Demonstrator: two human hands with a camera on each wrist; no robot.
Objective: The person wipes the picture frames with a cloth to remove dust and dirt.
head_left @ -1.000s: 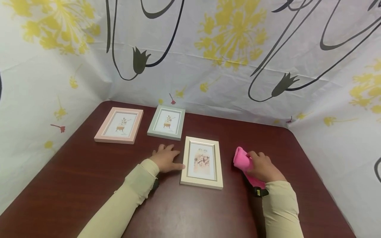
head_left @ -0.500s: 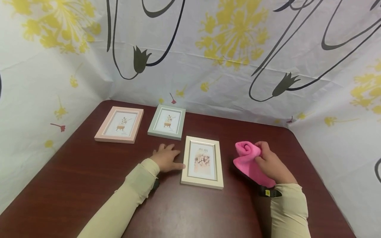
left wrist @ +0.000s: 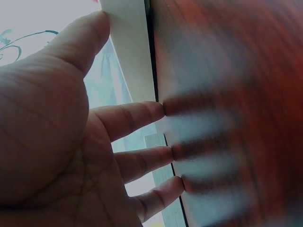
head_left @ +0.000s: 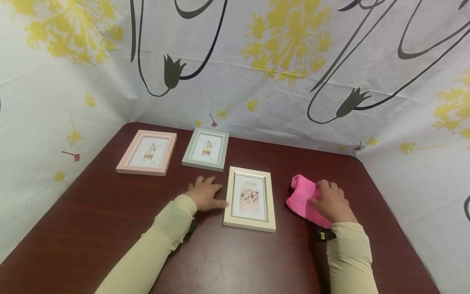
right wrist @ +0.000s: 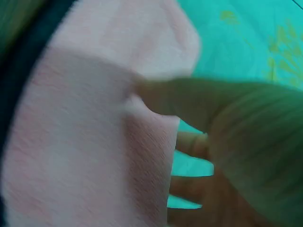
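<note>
On the dark wooden table lies a cream picture frame (head_left: 249,200) with a floral print. My left hand (head_left: 205,195) rests at its left side, fingers spread and thumb tip at the frame's edge. The left wrist view shows the fingertips touching down on the tabletop. To the right of the frame, my right hand (head_left: 333,204) holds a pink cloth (head_left: 304,200), its far end rolled. In the right wrist view the thumb lies on the near face of the cloth (right wrist: 80,137), with the other fingers partly hidden behind it.
A pink picture frame (head_left: 126,159) lies at the back left, and a pale green one (head_left: 202,165) sits beside it, both with plant prints. Behind the table (head_left: 235,261) hangs a white sheet (head_left: 220,77) with flower patterns, which also runs along both sides.
My right hand first lifted the bundled pink cloth and shifted right, then came back slightly left and lower. The cloth is now more spread out. My left hand and the frames have stayed put.
</note>
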